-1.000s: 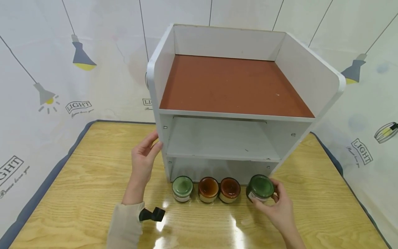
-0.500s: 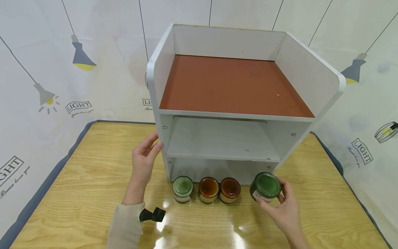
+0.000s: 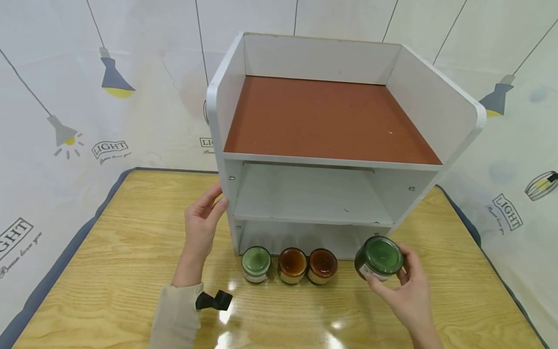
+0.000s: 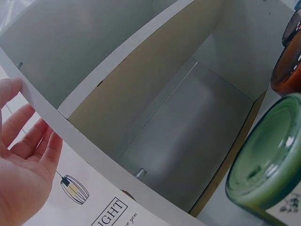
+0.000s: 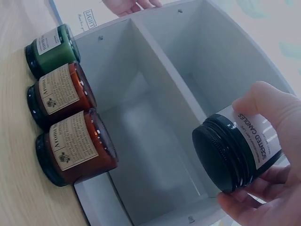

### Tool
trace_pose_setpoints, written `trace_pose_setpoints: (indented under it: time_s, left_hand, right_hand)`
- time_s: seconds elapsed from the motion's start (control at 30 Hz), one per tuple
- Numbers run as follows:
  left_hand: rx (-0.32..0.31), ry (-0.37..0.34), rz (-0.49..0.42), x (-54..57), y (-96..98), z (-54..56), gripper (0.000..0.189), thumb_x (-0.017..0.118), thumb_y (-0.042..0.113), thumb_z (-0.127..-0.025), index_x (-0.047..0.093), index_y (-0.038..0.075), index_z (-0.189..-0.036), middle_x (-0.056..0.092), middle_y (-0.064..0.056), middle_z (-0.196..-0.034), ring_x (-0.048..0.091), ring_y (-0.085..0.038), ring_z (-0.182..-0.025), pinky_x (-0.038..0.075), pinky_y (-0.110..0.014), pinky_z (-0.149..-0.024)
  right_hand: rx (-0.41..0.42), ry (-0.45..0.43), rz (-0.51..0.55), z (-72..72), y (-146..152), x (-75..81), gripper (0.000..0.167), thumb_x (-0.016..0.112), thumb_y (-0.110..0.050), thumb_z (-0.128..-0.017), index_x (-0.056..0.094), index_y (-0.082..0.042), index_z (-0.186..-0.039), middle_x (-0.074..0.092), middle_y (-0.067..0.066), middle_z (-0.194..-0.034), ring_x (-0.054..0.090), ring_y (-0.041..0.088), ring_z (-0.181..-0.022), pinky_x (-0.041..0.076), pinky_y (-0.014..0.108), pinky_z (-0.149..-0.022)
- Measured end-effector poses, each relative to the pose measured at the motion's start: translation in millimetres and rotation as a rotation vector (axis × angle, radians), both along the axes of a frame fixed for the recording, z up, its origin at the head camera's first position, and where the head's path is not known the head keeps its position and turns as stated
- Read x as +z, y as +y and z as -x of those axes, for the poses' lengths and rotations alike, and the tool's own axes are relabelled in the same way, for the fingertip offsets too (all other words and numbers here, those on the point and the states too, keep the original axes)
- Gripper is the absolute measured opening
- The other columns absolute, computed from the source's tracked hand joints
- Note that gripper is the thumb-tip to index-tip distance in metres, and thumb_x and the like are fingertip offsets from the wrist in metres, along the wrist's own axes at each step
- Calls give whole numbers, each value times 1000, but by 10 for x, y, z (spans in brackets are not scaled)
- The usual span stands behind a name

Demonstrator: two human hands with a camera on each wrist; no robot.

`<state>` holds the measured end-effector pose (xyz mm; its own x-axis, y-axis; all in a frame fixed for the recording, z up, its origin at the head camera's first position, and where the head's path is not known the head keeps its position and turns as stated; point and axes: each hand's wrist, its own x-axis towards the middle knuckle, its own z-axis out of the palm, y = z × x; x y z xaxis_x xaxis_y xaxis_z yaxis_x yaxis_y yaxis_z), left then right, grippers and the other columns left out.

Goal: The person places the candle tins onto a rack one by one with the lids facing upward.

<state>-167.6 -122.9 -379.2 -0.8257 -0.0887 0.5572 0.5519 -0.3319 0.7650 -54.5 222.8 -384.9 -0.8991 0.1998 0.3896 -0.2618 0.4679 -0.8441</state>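
My right hand [image 3: 410,291] grips a dark green scented candle jar [image 3: 378,257] at the right front corner of the white shelf unit [image 3: 318,194]. Its label reads "SCENTED CANDLES", and its black lid [image 5: 214,160] points downward in the right wrist view. The thumb lies across the label while the other fingers curl below. My left hand [image 3: 202,220] touches the unit's left side panel, fingertips against its edge in the left wrist view. A light green candle jar [image 3: 256,262] and two amber candle jars, one left [image 3: 292,265] and one right [image 3: 322,266], stand lid-down in front.
The shelf unit has a brown top board [image 3: 322,121] between raised white sides, with two compartments below. It stands on a wood-grain table [image 3: 131,252]. Behind hangs a pale backdrop [image 3: 161,87] printed with lamps.
The dark green candle jar, in my right hand, has moved right and up, away from the row of jars. My left hand and the other jars have stayed put.
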Motion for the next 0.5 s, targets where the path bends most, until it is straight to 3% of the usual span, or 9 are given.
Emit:
trace_pose_setpoints:
  time_s: [0.3,0.5]
  left_hand:
    - [-8,12,-6,-1,1,6,34,56,-8,-89,67,11,-115,63,0,-119,53,-16,-117,46,-24,-93]
    - [-6,17,-7,-4,-1,4,35,56,-9,-89,67,12,-115,63,-1,-119,53,-16,-117,46,-25,-93]
  right_hand:
    - [14,4,-68,-4,-13,81,72,77,19,-56,46,10,-121,50,-11,-110,52,1,-97,42,9,-87]
    - [25,39,-55,14,-35,153,71,77,20,-54,48,12,-119,53,-13,-108,54,2,-96,44,10,-86]
